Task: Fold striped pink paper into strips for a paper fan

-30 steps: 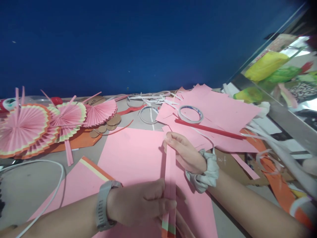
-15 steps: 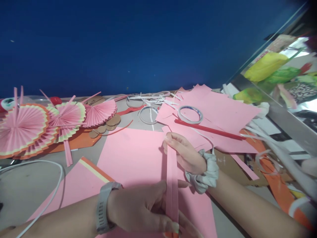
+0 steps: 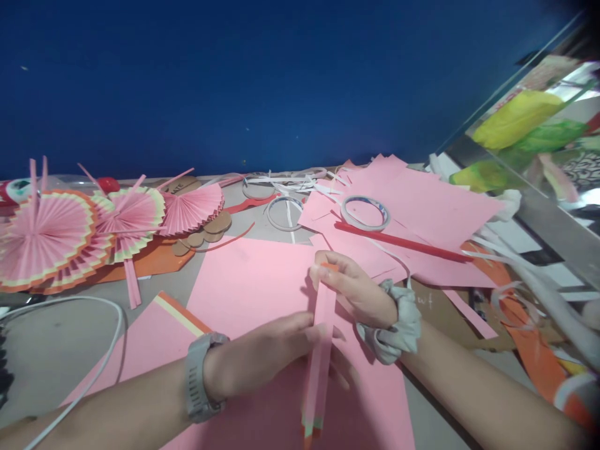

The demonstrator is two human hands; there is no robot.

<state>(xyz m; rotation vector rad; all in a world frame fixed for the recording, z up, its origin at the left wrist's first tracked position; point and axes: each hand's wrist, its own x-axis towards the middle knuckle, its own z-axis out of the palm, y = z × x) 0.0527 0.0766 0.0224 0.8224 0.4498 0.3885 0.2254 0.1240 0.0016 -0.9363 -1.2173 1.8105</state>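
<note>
A narrow folded strip of pink paper (image 3: pixel 322 350), with orange and pale edging at its lower end and orange at its top, stands nearly upright in front of me. My right hand (image 3: pixel 354 287), with a grey scrunchie at the wrist, pinches its top end. Around the middle of the strip is my left hand (image 3: pixel 269 350), wearing a grey watch band; its fingers pass behind the paper and are slightly blurred. Large pink sheets (image 3: pixel 253 269) lie beneath both hands. A pink piece with orange and cream edging (image 3: pixel 154 337) lies to the left.
Pleated pink paper fans (image 3: pixel 47 237) are at the left, beside brown cardboard discs (image 3: pixel 213 228). Tape rolls (image 3: pixel 365 226), a red strip (image 3: pixel 403 242) and more pink paper (image 3: pixel 422 194) lie at the back right. A white cable (image 3: pixel 119 309) loops on the left.
The strip has been turned, so an orange end now shows at the top in my right hand. My left hand has moved up from the lower end to its middle.
</note>
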